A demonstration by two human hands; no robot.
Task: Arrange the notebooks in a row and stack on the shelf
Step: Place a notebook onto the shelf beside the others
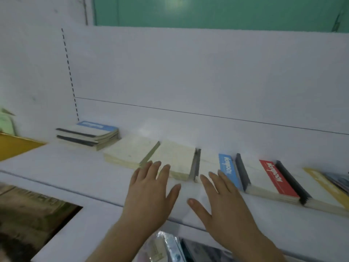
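Note:
A row of notebooks lies flat on the white shelf [79, 173]. From left: a stack [88, 135] with a blue-banded cover on top, two cream notebooks [130, 150] [177, 159], a blue-striped one [226, 169], a red-striped one [272, 178], and a yellow-striped one [324, 188] at the right edge. My left hand [151, 188] hovers flat, fingers spread, its fingertips over the near edge of the second cream notebook. My right hand [221, 203] is spread beside it, fingertips at the near end of the blue-striped notebook. Neither hand holds anything.
The shelf's white back panel [188, 72] rises behind the row. A yellow shelf edge [15, 146] shows at far left. Below the shelf lip lie plastic-wrapped items [170, 248]. A dark gap [34, 214] opens at lower left.

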